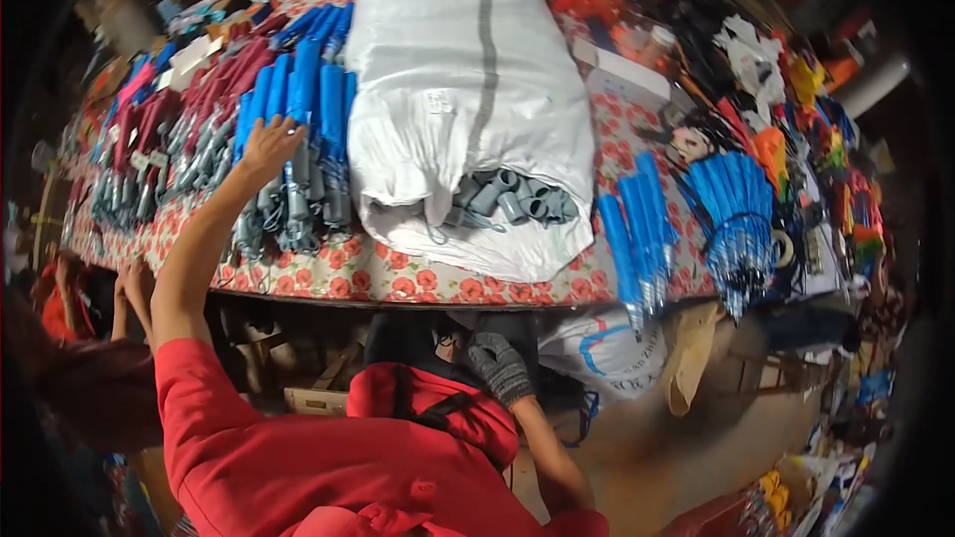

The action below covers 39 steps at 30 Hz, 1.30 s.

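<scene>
Nearest the camera, a red garment [328, 457] fills the lower edge, and just above it the right hand [497, 366], seemingly in a grey knitted glove, hangs low below the table edge against a dark bag; whether its fingers grip anything I cannot tell, since the view there is dim. The left arm, in a red sleeve pushed up to the elbow, stretches up and away over the table with its poppy-print cloth [398, 278]. The left hand [267, 146] is open, fingers spread, resting on a row of folded blue umbrellas with grey handles [298, 129]. Their long axes run away from the person, handles toward the near edge, so the left hand is by far the nearer one. Just right of them lies a large white woven sack [468, 70], its mouth spilling grey handles [512, 199]. Further right lie more blue umbrellas [637, 219].
</scene>
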### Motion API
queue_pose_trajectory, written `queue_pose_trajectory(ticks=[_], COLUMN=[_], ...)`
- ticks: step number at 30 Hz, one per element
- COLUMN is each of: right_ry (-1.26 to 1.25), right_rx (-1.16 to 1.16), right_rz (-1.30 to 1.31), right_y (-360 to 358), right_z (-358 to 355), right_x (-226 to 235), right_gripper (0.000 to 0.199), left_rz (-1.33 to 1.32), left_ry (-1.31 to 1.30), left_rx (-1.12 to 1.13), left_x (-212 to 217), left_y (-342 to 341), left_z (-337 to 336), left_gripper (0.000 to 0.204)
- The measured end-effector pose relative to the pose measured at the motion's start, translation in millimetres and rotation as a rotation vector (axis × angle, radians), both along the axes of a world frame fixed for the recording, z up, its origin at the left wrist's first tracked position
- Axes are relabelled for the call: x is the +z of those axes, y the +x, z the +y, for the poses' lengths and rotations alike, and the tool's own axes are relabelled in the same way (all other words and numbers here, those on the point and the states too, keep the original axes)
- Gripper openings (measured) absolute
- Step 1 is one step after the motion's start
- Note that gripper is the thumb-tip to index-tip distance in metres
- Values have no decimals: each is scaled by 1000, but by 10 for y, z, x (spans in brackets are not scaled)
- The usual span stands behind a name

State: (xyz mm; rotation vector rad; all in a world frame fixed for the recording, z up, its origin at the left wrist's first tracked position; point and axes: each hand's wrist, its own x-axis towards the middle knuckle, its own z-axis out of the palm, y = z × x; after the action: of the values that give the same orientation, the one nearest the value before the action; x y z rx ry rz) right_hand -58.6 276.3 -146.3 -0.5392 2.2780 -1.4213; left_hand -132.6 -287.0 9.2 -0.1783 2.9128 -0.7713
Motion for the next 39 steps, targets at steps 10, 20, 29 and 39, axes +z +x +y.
queue_pose_trajectory(ticks=[10,20,29,39], right_ry=[350,96,-595,-158], right_rx=[-651,-986,-1083,-460], right_rz=[782,152,-103,-59], right_y=[-1137,-1341,-450,501], right_z=[952,1975,1082,696], right_x=[335,-351,939,1571], right_gripper=[31,27,21,23], left_rz=[356,267,126,68], left_ry=[285,650,1039,673], left_rx=[-273,-506,-889,-1045], left_x=[-152,15,-34,99], left_y=[394,389,299,657], left_z=[888,1936,3640,4201], left_gripper=[46,42,49,36])
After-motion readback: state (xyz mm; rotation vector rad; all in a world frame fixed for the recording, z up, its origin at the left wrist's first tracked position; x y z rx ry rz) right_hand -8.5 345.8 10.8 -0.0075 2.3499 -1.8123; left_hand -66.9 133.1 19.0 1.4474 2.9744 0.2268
